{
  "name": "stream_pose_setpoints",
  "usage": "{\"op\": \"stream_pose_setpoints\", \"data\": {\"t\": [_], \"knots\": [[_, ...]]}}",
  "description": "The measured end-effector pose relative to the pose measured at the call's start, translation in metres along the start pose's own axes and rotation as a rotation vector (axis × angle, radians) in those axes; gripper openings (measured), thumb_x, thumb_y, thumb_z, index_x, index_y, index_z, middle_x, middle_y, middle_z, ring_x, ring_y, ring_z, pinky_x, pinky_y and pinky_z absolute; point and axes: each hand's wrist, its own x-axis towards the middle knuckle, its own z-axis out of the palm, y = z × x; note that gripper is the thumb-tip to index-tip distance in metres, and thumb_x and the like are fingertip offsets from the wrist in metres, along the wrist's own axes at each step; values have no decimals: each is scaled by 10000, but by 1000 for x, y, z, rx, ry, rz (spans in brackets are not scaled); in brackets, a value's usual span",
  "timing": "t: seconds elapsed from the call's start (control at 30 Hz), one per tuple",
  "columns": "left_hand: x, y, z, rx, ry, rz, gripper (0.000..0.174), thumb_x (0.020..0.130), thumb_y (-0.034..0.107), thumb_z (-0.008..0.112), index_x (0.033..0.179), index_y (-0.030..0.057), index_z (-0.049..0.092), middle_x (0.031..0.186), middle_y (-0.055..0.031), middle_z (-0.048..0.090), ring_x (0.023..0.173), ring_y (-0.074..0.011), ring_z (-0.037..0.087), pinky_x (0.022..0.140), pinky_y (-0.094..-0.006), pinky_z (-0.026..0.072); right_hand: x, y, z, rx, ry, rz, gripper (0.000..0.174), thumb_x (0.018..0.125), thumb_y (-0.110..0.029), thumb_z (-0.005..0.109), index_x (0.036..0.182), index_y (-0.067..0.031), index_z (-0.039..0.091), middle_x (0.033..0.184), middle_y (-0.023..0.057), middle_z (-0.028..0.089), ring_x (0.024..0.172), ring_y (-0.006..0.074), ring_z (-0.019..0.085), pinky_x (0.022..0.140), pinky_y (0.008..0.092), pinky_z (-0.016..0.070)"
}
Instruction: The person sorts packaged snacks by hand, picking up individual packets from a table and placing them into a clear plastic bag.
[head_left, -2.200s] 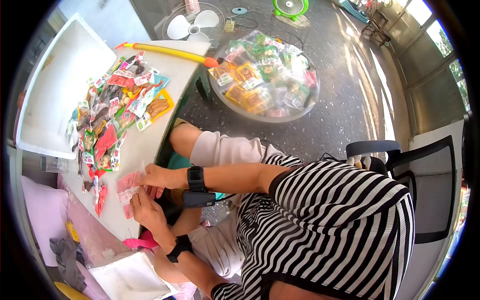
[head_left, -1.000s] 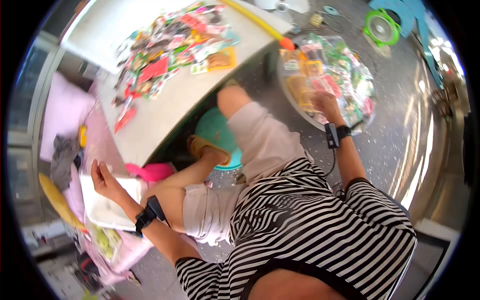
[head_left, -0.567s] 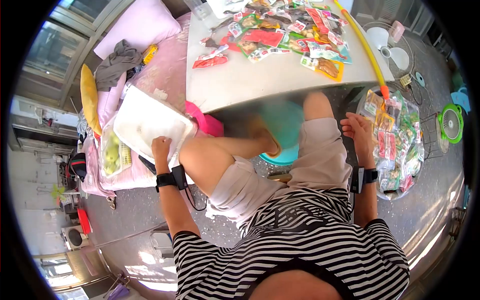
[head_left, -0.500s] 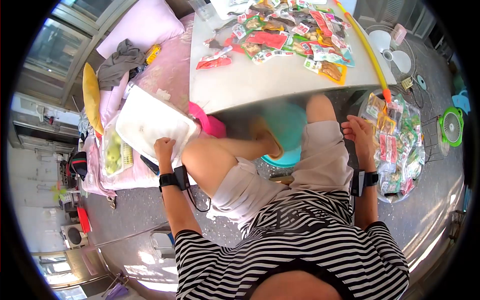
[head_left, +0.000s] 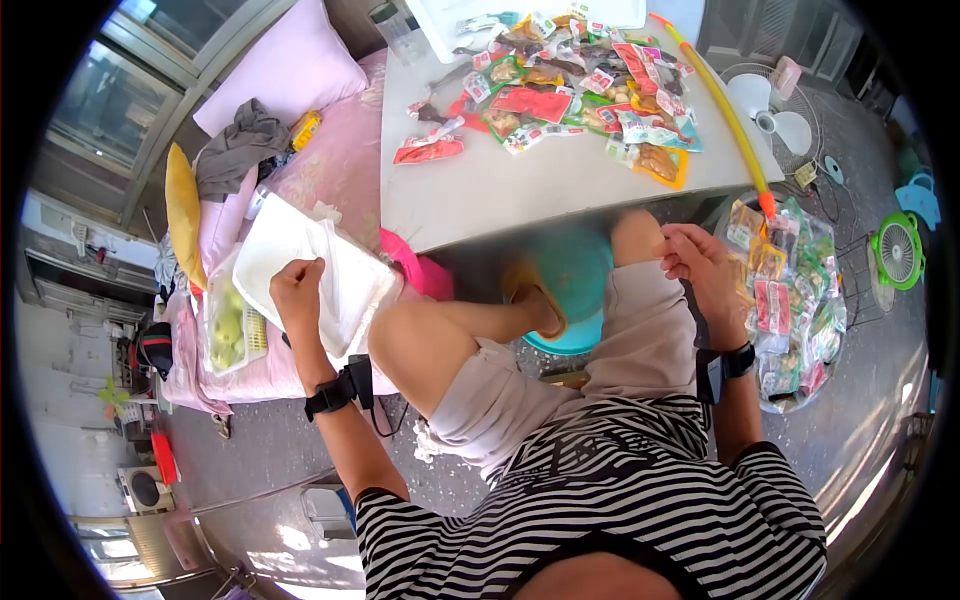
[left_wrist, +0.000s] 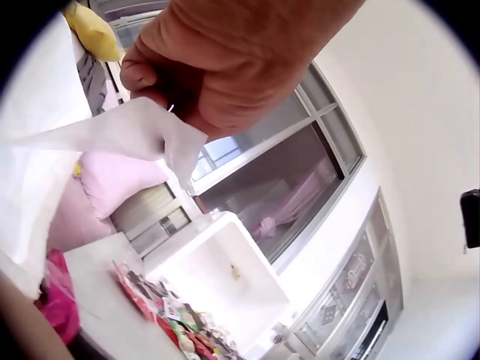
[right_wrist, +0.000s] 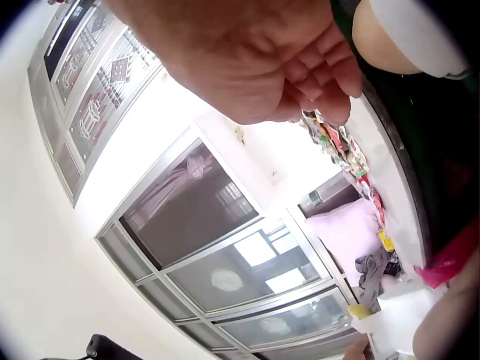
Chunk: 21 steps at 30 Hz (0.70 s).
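My left hand (head_left: 299, 298) is raised over the white foam box (head_left: 370, 300) beside my knee. Its fingertips pinch a thin, translucent white plastic sheet (left_wrist: 124, 129), which stretches from the hand toward the box. My right hand (head_left: 703, 272) hovers over my other knee with loosely bent fingers and nothing in them. To the right of it, a round clear tub (head_left: 790, 405) holds many sealed food packets (head_left: 772, 300). More food packets (head_left: 530, 102) lie heaped on the white table (head_left: 480, 195) in front.
A yellow tube (head_left: 725, 105) with orange ends lies along the table's right edge. Under the table stands a teal basin (head_left: 580, 270). A pink bag (head_left: 425, 270) hangs by the table's near corner. Green fruit (head_left: 228, 330) sits at the left. A green fan (head_left: 898, 250) stands far right.
A pink packet went from the table to the tub with my right hand, which then came back toward my knee. My left hand moved to the foam box and lifted a plastic sheet there.
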Motion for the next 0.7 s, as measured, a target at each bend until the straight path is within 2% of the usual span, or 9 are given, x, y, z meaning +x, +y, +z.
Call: {"op": "stream_pose_setpoints", "data": {"t": [0.1, 0.17, 0.3, 0.37, 0.43, 0.5, 0.63, 0.67, 0.7], "knots": [[2, 76, 25, -131, -60, 88, 202, 765, 88, 691, 669, -62, 597, 518, -11, 473, 506, -74, 388, 474, -266, 323, 12, -28, 45, -20, -217, 22, 300, 932, -279, 547, 1086, -29, 607, 852, 45, 655, 697, 72, 588, 608, 198, 477], [1, 104, 56, -156, -69, 198, 219, 765, 86, 691, 647, -54, 570, 507, -35, 474, 496, -83, 394, 469, -279, 333, 24, -43, 76, -39, -345, 15, 329, 922, -315, 559, 1072, -26, 608, 863, 50, 649, 726, 83, 589, 614, 208, 478], [-3, 122, 127, -176, -190, 255, 229, 737, 103, 704, 638, -52, 568, 513, -113, 512, 456, -166, 447, 481, -318, 374, 65, -25, 125, 117, -495, 88, 447, 862, -428, 618, 1034, -16, 596, 910, 74, 633, 780, 115, 592, 619, 232, 487], [-12, 119, 156, -181, -239, 249, 222, 728, 109, 708, 647, -51, 577, 539, -137, 539, 458, -216, 486, 493, -344, 395, 85, -10, 141, 185, -466, 196, 415, 844, -405, 649, 1010, -29, 595, 865, 63, 629, 714, 107, 582, 567, 237, 477], [-19, 107, 180, -228, -246, 279, 238, 761, 105, 699, 632, -53, 577, 511, -34, 504, 491, -91, 419, 470, -282, 353, 94, 3, 151, 262, -449, 271, 352, 843, -368, 657, 948, -35, 618, 808, 53, 627, 655, 94, 570, 526, 226, 464], [-24, 94, 197, -311, -261, 287, 227, 758, 104, 699, 641, -53, 585, 506, -46, 508, 487, -91, 419, 472, -287, 359, 107, 23, 159, 213, -404, 254, 267, 836, -307, 657, 857, -42, 631, 742, 42, 619, 590, 73, 532, 475, 210, 422], [-33, 90, 208, -225, -266, 429, 193, 760, 79, 678, 664, -52, 573, 597, -156, 553, 491, -228, 502, 502, -337, 389, 108, 34, 160, 152, -328, 228, 181, 819, -197, 643, 717, -48, 633, 642, 17, 584, 521, 41, 458, 411, 193, 328], [-34, 92, 207, -212, -268, 426, 181, 760, 64, 667, 666, -50, 563, 633, -181, 553, 522, -297, 518, 519, -360, 399, 108, 34, 161, 159, -322, 198, 169, 814, -189, 645, 726, -45, 632, 638, 10, 574, 517, 39, 448, 407, 196, 313], [-33, 90, 207, -201, -257, 444, 168, 760, 59, 666, 678, -48, 566, 643, -181, 557, 529, -297, 521, 522, -362, 401, 107, 35, 161, 167, -315, 170, 157, 810, -180, 647, 734, -43, 631, 633, 3, 565, 513, 38, 438, 403, 198, 298]]}}
